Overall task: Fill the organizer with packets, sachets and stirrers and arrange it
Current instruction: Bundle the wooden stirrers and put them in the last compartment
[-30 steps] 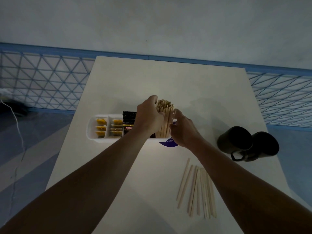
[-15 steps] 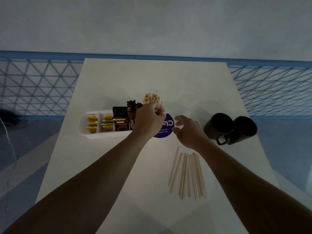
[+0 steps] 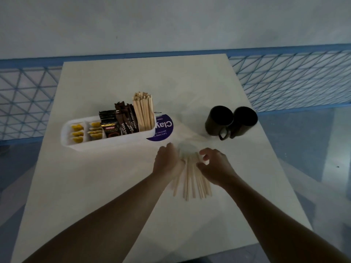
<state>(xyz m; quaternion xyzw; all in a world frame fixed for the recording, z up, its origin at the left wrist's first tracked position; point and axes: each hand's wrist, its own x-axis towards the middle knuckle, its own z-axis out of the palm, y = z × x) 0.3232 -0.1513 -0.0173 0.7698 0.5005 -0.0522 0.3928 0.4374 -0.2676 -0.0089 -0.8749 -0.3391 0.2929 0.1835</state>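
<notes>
White table (image 3: 114, 186) against pale wall, blue lattice railing (image 3: 284, 78) behind. White organizer (image 3: 106, 142) at table's left-centre: yellow sachets (image 3: 77, 133), dark packets (image 3: 111, 124), upright stirrers (image 3: 143, 112) at right end. Loose stirrers (image 3: 191, 185) fanned nearer. Left hand (image 3: 167, 164) and right hand (image 3: 214, 168) flank them, fingers half-curled, touching; grip unclear. Two black mugs (image 3: 230, 120) at right.

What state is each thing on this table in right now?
organizer: partly filled
upright stirrers: standing in organizer
loose stirrers: flat on table
mugs: side by side, tilted
left hand: on loose stirrers
right hand: on loose stirrers
</notes>
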